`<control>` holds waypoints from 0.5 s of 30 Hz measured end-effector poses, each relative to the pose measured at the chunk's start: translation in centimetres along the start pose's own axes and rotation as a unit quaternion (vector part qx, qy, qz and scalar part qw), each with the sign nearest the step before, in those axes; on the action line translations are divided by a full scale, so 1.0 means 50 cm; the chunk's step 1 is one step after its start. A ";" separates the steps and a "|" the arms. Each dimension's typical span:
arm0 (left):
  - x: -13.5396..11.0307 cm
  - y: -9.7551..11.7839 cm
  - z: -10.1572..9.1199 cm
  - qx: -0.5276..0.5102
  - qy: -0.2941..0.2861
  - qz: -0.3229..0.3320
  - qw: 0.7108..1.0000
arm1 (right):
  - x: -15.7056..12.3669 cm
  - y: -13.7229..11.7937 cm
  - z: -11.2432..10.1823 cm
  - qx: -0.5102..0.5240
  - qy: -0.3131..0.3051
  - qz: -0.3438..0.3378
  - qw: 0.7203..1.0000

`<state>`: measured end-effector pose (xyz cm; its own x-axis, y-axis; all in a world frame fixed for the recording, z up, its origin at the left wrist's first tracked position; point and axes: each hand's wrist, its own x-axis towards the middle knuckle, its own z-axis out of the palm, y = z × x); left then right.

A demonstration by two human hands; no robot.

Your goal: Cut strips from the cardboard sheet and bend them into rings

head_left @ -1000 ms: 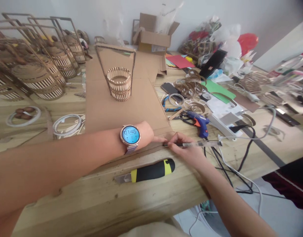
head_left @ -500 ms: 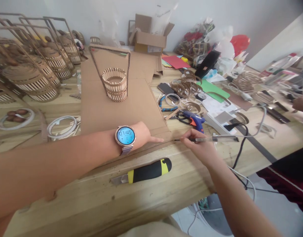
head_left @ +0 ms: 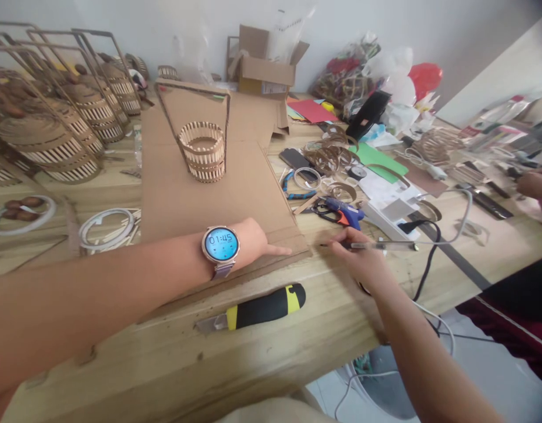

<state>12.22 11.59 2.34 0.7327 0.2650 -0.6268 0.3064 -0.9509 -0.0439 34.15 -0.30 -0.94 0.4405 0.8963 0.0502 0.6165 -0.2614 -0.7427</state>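
Note:
My left hand, a round watch on its wrist, rests on the near right part of a large cardboard sheet. Its index finger is stretched along the sheet toward the corner, and nothing shows in its grasp; the other fingers are partly hidden. In my right hand a slim pen is pinched, its tip pointing left, just off the sheet's right corner. Nearer to me lies a black and yellow utility knife with its blade out. A small bamboo basket with a tall handle stands upright on the sheet.
Several lidded bamboo baskets crowd the left. A glue gun, blue pliers, brown strips and a power strip lie to the right. Behind stands an open box. Another person's hand is at the far right.
My right hand has drawn the pen slightly right, away from the cardboard's corner. My left hand keeps its place on the sheet. The whole view has shifted a little.

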 end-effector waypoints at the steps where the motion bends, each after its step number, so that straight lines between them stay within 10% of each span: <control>1: -0.001 0.001 -0.003 0.006 -0.009 0.000 1.000 | 0.000 0.002 -0.006 -0.005 0.009 0.003 1.000; 15: -0.027 0.010 -0.020 -0.022 0.020 -0.010 0.999 | -0.006 -0.010 0.010 0.020 -0.021 -0.037 0.999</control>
<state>11.98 10.92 3.92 0.7495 0.2914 -0.5944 0.3478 -0.9373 -0.0210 33.36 -0.26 -0.92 0.3670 0.9269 0.0789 0.6195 -0.1803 -0.7640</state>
